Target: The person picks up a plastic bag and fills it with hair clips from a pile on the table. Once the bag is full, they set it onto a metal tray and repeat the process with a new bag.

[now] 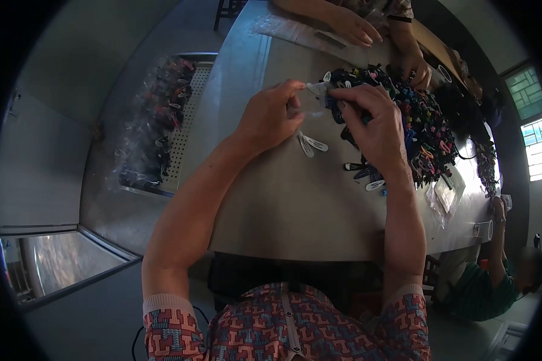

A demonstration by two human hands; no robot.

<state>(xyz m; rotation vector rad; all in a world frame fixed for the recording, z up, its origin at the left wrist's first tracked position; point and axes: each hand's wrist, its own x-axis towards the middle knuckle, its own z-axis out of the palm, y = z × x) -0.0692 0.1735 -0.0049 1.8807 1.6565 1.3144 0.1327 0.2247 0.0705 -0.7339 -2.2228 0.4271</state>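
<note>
My left hand has its fingers curled at the edge of what looks like a small clear plastic bag. Facing it, my right hand pinches a pale snap hair clip at the bag, its far end partly hidden by the fingers. On the table below my hands lie a few white snap hair clips, fanned out. Close by my right hand spreads a big heap of mostly dark hair clips with coloured bits. Another white clip rests near my right wrist.
Across the table, a co-worker's hands touch the heap. Flat plastic bags lie at the far side, and a clear packet at right. A tray of bagged clips stands left. Another person sits at right.
</note>
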